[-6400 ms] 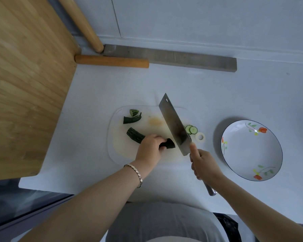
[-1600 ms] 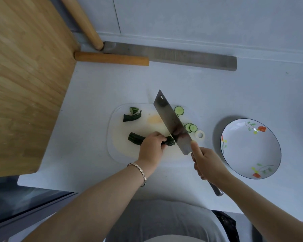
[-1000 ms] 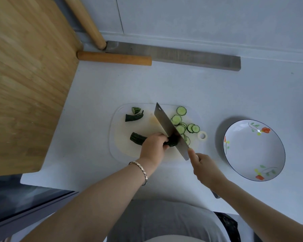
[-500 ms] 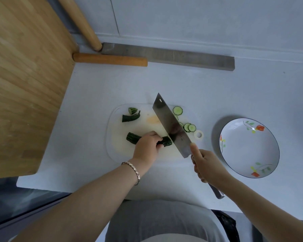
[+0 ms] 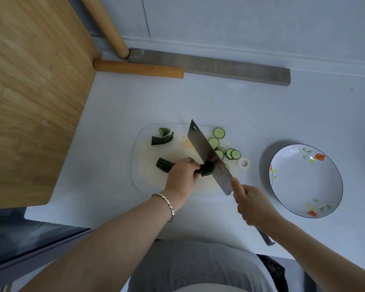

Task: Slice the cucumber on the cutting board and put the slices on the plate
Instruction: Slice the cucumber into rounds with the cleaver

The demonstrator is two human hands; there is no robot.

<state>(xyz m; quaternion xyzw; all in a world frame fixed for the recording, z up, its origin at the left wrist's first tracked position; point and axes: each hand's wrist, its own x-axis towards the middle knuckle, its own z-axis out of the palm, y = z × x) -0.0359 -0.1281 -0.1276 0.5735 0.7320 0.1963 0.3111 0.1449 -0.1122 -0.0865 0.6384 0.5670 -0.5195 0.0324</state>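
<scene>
Slicing is continuing: left hand (image 5: pixel 182 175) curling round the shortening cucumber (image 5: pixel 163 164), right hand (image 5: pixel 253 205) gripping the knife (image 5: pixel 207 154), slices (image 5: pixel 219 132) piling up right of the blade, plate (image 5: pixel 306 182) still waiting empty.

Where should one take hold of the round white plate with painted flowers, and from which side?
Take the round white plate with painted flowers by its upturned near rim, from the person's side: it lies flat, so only the raised edge offers hold.

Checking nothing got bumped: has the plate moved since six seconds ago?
No. The plate still lies right of the cutting board, at the same gap.
</scene>
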